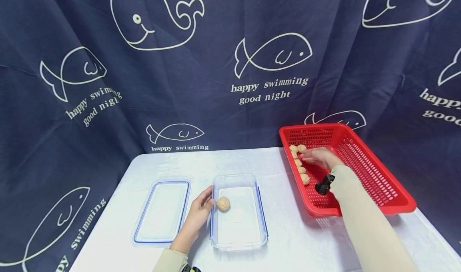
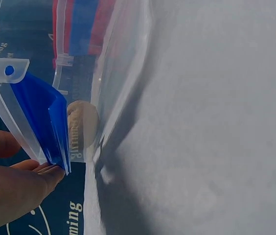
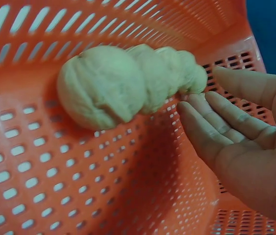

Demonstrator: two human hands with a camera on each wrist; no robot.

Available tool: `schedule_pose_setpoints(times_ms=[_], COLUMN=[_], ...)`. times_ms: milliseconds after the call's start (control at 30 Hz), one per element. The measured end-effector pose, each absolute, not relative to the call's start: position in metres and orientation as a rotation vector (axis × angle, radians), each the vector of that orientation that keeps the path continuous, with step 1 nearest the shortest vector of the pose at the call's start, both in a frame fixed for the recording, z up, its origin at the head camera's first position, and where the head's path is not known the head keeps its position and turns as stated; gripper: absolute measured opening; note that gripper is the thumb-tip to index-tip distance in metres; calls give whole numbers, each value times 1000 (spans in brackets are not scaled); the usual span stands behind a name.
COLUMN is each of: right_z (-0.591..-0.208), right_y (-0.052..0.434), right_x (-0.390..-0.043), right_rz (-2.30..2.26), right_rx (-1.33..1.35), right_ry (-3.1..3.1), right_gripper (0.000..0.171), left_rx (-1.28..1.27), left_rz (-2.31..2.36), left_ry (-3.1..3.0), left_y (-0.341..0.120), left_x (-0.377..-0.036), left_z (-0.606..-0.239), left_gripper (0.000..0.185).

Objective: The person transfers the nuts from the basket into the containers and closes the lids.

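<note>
A clear plastic food box (image 1: 240, 246) with blue side clips stands on the table, one walnut (image 1: 223, 204) inside against its left wall. My left hand (image 1: 197, 215) grips that left side; in the left wrist view its fingers pinch the corner by the blue clip (image 2: 42, 112). At the right, my right hand (image 1: 323, 159) reaches into a red basket (image 1: 392, 208), beside several walnuts (image 1: 304, 179) lined along its left wall. The right wrist view shows thumb and fingers extended and spread near the farthest walnut (image 3: 196, 81); whether they touch it I cannot tell.
The box's lid (image 1: 162, 212), clear with a blue seal, lies flat left of the left hand. A white cloth (image 1: 284, 240) covers the table. Behind it hangs a dark blue curtain (image 1: 216, 115) with fish drawings. The basket has raised, slotted walls.
</note>
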State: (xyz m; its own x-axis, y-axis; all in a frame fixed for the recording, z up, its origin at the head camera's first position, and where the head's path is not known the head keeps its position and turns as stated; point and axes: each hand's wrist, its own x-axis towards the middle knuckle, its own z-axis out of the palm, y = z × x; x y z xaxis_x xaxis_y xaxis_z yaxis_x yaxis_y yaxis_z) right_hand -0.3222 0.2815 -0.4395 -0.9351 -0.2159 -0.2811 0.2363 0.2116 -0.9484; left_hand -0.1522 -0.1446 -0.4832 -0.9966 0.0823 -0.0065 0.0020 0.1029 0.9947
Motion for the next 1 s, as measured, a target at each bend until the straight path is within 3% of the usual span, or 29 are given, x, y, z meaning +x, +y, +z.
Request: schedule_pose_setpoints(times_ms=[233, 400, 667, 900, 1000], right_z=[-451, -452, -453, -455, -456], right_y=[288, 286, 286, 277, 277], right_x=[-317, -316, -315, -321, -322], right_rz=[-1781, -1745, -1669, -1634, -1630], right_rx=[-102, -107, -357, -43, -27], right_ry=[2022, 2023, 2085, 2107, 2118], right_gripper=[37, 40, 38, 45, 47], left_rx=[92, 90, 93, 93, 91], left_rz=[2068, 2071, 2065, 2076, 2074], left_ry=[2279, 2269, 2278, 2265, 2269], left_y=[-144, -144, -144, -144, -144], left_x=[-152, -152, -152, -151, -151], left_z=[-483, -484, -483, -482, -482], left_gripper=[49, 49, 49, 49, 49])
